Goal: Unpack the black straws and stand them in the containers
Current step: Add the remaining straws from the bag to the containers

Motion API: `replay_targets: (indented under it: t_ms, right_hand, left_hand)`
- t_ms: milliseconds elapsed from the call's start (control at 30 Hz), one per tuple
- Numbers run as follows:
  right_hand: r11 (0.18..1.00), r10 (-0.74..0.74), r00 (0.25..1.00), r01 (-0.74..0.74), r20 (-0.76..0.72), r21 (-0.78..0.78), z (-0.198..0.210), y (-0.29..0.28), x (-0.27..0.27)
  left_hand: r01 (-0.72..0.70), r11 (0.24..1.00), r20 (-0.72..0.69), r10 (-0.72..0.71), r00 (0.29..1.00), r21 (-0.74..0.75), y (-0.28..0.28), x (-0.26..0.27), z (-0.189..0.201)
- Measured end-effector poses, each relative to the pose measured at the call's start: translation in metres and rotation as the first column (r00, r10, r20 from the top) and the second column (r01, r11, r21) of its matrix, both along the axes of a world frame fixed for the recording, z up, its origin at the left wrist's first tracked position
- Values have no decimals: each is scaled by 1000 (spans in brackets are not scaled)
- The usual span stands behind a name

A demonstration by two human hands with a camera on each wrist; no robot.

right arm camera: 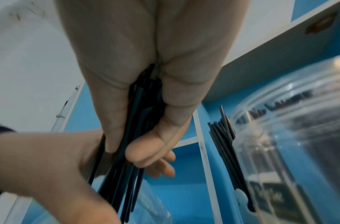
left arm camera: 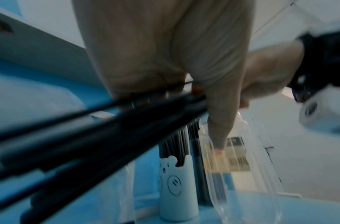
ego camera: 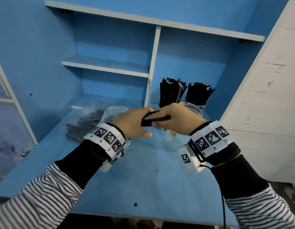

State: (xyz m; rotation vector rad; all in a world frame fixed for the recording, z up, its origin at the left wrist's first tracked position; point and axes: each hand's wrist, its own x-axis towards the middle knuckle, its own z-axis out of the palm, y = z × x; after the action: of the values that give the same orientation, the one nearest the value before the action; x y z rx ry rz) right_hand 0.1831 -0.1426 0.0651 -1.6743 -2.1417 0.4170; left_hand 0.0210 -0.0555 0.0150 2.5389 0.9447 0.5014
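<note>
Head view: holding one bundle of straws (ego camera: 151, 119) in both hands, left hand (ego camera: 132, 123) and right hand (ego camera: 178, 119) meeting above the tabletop (ego camera: 135, 179); standing far right, two containers (ego camera: 195, 105) packed with straws.

Left wrist: curling fingers (left arm camera: 146, 60) around blurred straws (left arm camera: 88, 136).

Right wrist: pinching straws (right arm camera: 140, 115) between thumb and fingers (right arm camera: 176, 97).

Blue surface (ego camera: 127, 179) with white front edge, set under blue shelving. On it at left: clear plastic bag (ego camera: 87, 123) of dark straws, lying flat, with crumpled clear plastic (ego camera: 113, 113) just beside it. At back right: white bear-faced holder (left arm camera: 176, 189) and clear jar (ego camera: 194, 106), side by side, each packed with upright black straws (ego camera: 199, 93).
</note>
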Motion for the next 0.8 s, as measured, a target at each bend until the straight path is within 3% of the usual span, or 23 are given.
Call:
replay_targets:
  t_ms: [133,233,367,433,567,700,800]
  right_hand:
    - [998,-37,998,34,44,51,14,-16,10]
    - [983,-63,994,78,-92,165,29,-26,16]
    - [927,-35,959,137,-282,348,39,-28,18]
    - [917,17,940,121,-339,381,36,-25,14]
    - [890,74,958,62,-278,452,20,-16,8]
    - [939,21,991,25,-131,342,-4,-9,8]
    - [933,19,995,18,-99,360,-9,-5,7]
  left_hand:
    - [-37,998,160,44,986,-43,-4,21,-2]
    - [19,996,330,11,944,-85,-12,31,3]
    - [84,964,542,70,838,-254,-20,43,7]
    - [128,940,551,73,831,-317,-24,46,7]
    - [236,873,599,77,797,-427,-29,45,-6]
    - [167,851,449,87,889,-497,-23,37,-30]
    - [113,842,371,109,922,-528,-17,34,-43]
